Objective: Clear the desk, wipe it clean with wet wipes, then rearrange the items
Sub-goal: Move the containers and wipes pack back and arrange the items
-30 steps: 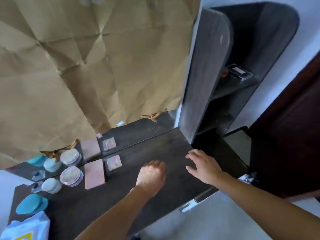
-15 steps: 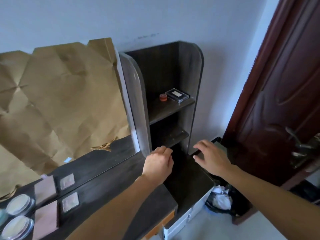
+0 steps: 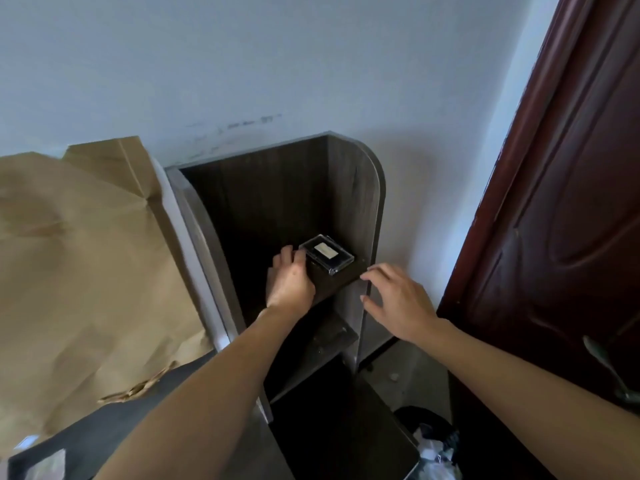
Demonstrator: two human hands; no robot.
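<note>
Item: clear plastic case (image 3: 326,253), flat and rectangular, dark inside with a pale label on its lid, lying skewed on the upper shelf (image 3: 346,277) of a dark wood-grain shelf unit (image 3: 360,202), towards the shelf's front right. Left hand (image 3: 291,282): reached into the unit, back of the hand up, fingers curled down at the case's left corner and touching or just beside it; grip hidden under the knuckles, so whether it holds anything cannot be told. Right hand (image 3: 398,299): outside the unit, in front of its right side panel at the level of the upper shelf's front edge, grip wide with fingers spread, holding nothing, apart from the case. Lower shelf (image 3: 332,336): below, in shadow. Bench (image 3: 114,424): dark top, running left from the unit's foot, a small clear square piece (image 3: 48,465) at its near left. Crumpled brown paper (image 3: 86,254): stands behind the bench, left of the unit. Dark red door (image 3: 571,220): right of the unit, with a metal handle (image 3: 609,372). Black-lined bin (image 3: 429,441): on the floor below, holding white scraps.
</note>
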